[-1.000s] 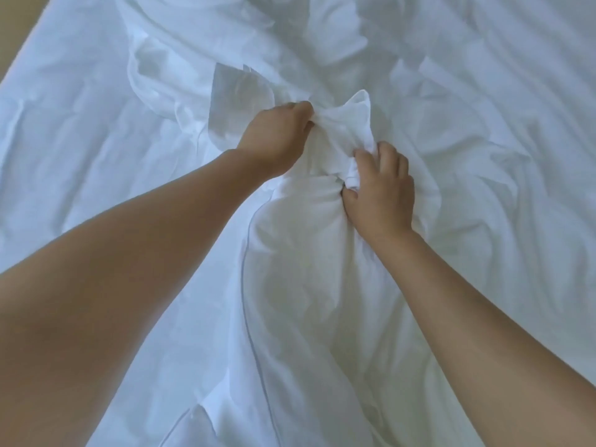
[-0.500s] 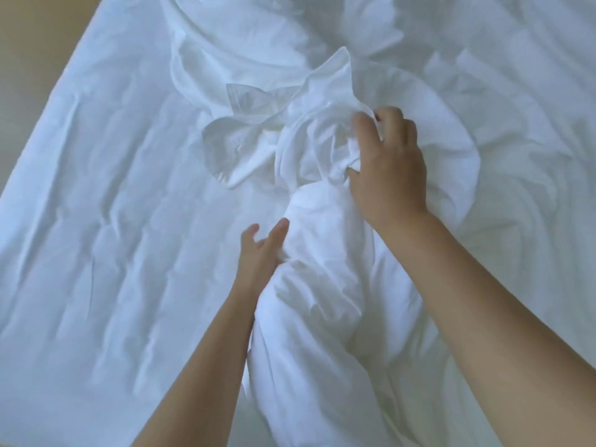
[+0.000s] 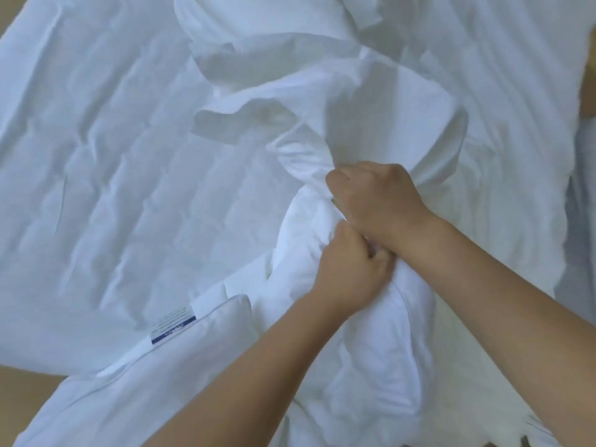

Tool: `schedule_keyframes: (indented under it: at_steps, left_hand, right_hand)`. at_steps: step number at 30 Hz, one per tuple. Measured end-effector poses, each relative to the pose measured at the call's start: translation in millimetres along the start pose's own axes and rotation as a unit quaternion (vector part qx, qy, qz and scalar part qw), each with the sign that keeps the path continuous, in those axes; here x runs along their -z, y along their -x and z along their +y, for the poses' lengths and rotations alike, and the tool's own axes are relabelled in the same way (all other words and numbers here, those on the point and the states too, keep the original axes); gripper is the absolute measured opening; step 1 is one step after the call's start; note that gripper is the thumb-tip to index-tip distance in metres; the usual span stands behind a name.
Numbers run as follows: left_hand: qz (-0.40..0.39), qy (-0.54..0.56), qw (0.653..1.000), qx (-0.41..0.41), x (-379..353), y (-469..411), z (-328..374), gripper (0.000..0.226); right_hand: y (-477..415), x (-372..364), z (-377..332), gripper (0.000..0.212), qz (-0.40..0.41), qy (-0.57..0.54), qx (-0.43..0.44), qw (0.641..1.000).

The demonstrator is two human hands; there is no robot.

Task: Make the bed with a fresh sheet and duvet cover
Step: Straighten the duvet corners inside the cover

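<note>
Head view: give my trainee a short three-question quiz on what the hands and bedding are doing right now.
1. True or false: both hands grip the bunched white fabric.
2. Which hand is farther from the camera? A) left hand B) right hand
3. What is sewn to the duvet's corner at lower left?

Key:
1. True. The left hand and the right hand are closed on the bunched duvet cover.
2. B.
3. A care label with a blue band, on the duvet; its print is too small to read.

Soft, even daylight w/ faint shadows in the white folds, slight motion blur, wide-angle bending at edges.
</note>
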State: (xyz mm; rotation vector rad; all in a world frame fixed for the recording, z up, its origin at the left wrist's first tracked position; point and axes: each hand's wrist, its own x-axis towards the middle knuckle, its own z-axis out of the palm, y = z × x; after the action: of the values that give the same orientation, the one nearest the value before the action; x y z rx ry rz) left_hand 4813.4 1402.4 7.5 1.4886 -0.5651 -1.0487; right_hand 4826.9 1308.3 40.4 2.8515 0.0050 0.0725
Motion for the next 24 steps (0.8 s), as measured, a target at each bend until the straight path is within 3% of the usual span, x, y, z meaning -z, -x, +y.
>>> schedule_keyframes:
  at_steps: [3, 6, 8, 11, 13, 15, 17, 18, 20, 22, 24]
  left_hand:
    - [-0.025, -0.028, 0.999, -0.030, 16.8, 39.3, -24.9, 0.015]
    - [0.053, -0.096, 0.994, 0.008, 47.2, 64.6, -34.6, 0.019]
    - [0.128, 0.057, 0.985, 0.102, 65.9, 59.5, -23.9, 0.017]
    - [0.134, 0.360, 0.889, 0.248, 92.7, 20.8, -15.4, 0.023]
    - [0.136, 0.424, 0.847, 0.292, 95.0, -5.3, -14.6, 0.022]
    - [0.143, 0.365, 0.871, 0.296, 87.4, -18.0, -15.9, 0.009]
    - [0.139, 0.254, 0.917, 0.276, 80.4, -10.2, -16.3, 0.013]
    - [0.135, 0.160, 0.944, 0.257, 79.7, 1.4, -21.2, 0.024]
    - [0.071, -0.105, 0.973, 0.191, 78.7, 39.8, -29.0, 0.016]
    - [-0.044, -0.334, 0.932, 0.138, 82.8, 91.8, -32.8, 0.009]
    - [-0.102, -0.402, 0.902, 0.118, 91.4, 139.6, -31.2, 0.019]
  right_hand:
    - [45.2, 14.3, -25.4, 0.011, -0.018, -0.020, -0.009, 1.000]
    - [64.8, 15.8, -48.2, 0.015, -0.054, -0.055, -0.025, 0.997]
    - [71.4, 20.8, -60.3, 0.013, -0.041, -0.057, -0.006, 0.998]
    - [88.5, 33.3, -79.7, 0.016, -0.032, -0.057, 0.046, 0.997]
    - [101.7, 41.6, -90.3, 0.020, -0.055, -0.061, 0.055, 0.995]
    - [109.4, 42.4, -90.6, 0.021, -0.070, -0.065, 0.033, 0.995]
    - [112.3, 38.1, -79.7, 0.022, -0.068, -0.053, 0.000, 0.996]
    - [111.1, 36.7, -72.3, 0.024, -0.065, -0.046, -0.019, 0.997]
    - [105.8, 34.4, -63.2, 0.023, -0.048, -0.043, -0.041, 0.997]
    - [103.8, 32.0, -78.8, 0.015, -0.038, -0.065, -0.036, 0.996]
    - [118.5, 31.9, -115.6, 0.007, -0.066, -0.130, -0.044, 0.988]
